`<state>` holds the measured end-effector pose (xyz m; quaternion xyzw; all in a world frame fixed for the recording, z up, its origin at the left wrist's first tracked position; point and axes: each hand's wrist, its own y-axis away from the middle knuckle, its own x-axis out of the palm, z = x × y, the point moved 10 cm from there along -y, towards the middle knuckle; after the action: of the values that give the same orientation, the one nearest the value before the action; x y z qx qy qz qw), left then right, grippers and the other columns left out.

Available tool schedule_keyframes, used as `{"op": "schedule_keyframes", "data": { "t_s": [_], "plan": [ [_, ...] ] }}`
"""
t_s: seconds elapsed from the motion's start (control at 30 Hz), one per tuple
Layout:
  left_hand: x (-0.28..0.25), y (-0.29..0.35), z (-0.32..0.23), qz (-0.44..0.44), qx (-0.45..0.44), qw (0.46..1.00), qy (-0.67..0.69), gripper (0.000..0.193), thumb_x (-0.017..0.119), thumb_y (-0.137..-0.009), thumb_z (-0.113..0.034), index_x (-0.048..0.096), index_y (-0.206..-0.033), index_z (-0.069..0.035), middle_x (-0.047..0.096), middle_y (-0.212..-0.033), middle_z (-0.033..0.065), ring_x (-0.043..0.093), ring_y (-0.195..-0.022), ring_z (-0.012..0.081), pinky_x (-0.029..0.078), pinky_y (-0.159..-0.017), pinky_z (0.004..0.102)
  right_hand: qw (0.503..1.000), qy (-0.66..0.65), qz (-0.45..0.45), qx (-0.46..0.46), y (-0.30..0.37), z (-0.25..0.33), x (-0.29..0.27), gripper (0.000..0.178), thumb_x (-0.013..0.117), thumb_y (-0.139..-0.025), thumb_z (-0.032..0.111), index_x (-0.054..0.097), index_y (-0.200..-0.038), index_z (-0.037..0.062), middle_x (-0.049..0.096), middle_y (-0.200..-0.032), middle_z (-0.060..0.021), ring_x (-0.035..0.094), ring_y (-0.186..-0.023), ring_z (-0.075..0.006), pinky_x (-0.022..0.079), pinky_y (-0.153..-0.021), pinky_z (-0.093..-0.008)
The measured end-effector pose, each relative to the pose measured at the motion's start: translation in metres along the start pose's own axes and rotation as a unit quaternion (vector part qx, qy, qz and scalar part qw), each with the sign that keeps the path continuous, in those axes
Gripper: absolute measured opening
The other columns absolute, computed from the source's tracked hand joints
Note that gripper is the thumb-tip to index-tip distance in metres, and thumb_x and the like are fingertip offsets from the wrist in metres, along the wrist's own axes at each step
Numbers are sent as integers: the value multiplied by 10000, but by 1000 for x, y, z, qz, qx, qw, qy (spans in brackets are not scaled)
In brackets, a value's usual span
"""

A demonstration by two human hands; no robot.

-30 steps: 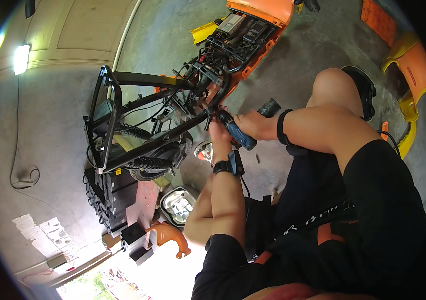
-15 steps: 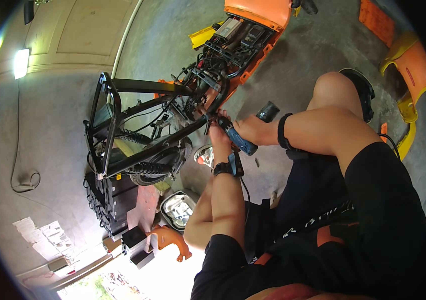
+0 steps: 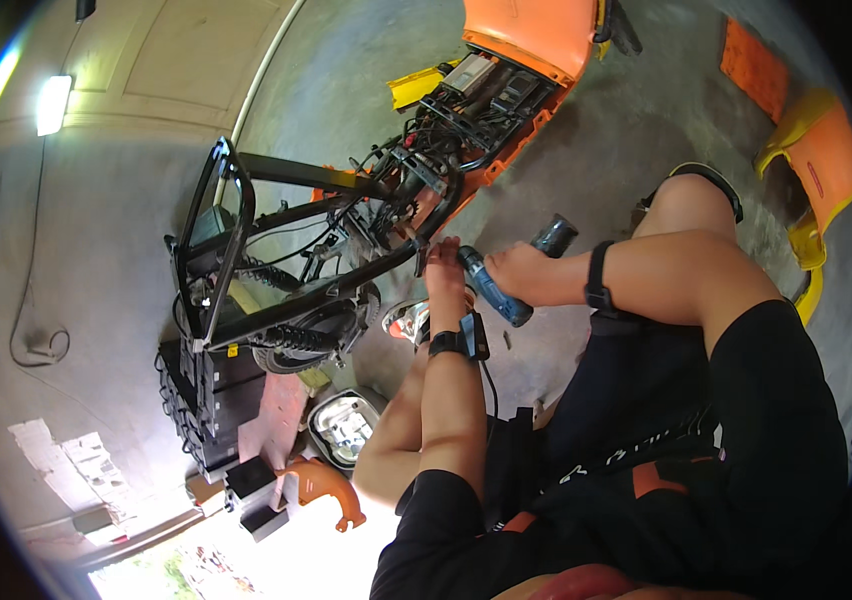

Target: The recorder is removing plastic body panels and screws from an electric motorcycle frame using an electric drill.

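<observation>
My right hand (image 3: 520, 273) is wrapped round the grip of a blue and black cordless drill (image 3: 494, 288). The drill's nose points toward the bare black vehicle frame (image 3: 321, 284), a small distance from its tube. My left hand (image 3: 443, 262) is beside the drill's nose, close against a joint in the tube. Its fingers are bent together, and whatever they hold is too small to make out. Beyond my hands, the frame carries exposed wiring (image 3: 406, 160), metal boxes and an orange body panel (image 3: 536, 35).
Orange and yellow body panels (image 3: 826, 165) lie on the floor at the right. Black battery-like boxes (image 3: 221, 390) stand under the frame at the left, near a wheel (image 3: 321, 335). A white-lined open case (image 3: 346, 425) and an orange curved part (image 3: 321, 485) sit at the lower left.
My right hand has drawn the drill slightly back from the frame tube, to the right. My left hand stays by the joint, its fingers more bunched. The whole view has shifted a little.
</observation>
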<state>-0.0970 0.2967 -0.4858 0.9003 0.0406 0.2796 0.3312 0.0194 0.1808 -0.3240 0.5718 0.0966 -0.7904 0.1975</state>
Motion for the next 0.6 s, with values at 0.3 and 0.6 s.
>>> {"op": "schedule_keyframes", "data": {
  "t_s": [0.3, 0.6],
  "plan": [
    [-34, 45, 86, 51, -143, 988, 32, 125, 518, -869, -117, 555, -951, -30, 575, -832, 81, 532, -742, 221, 440, -672, 331, 992, 26, 12, 126, 40, -74, -58, 525, 699, -652, 44, 472, -1120, -30, 624, -1001, -165, 647, -917, -312, 524, -751, -391],
    [-51, 88, 128, 4, -190, 981, 49, 110, 569, -881, -133, 574, -951, -49, 535, -760, 50, 516, -646, 188, 421, -564, 311, 982, 102, 13, 159, 44, -89, -72, 608, 649, -682, 2, 407, -1240, -20, 617, -978, -166, 638, -899, -329, 511, -755, -418]
  ]
}}
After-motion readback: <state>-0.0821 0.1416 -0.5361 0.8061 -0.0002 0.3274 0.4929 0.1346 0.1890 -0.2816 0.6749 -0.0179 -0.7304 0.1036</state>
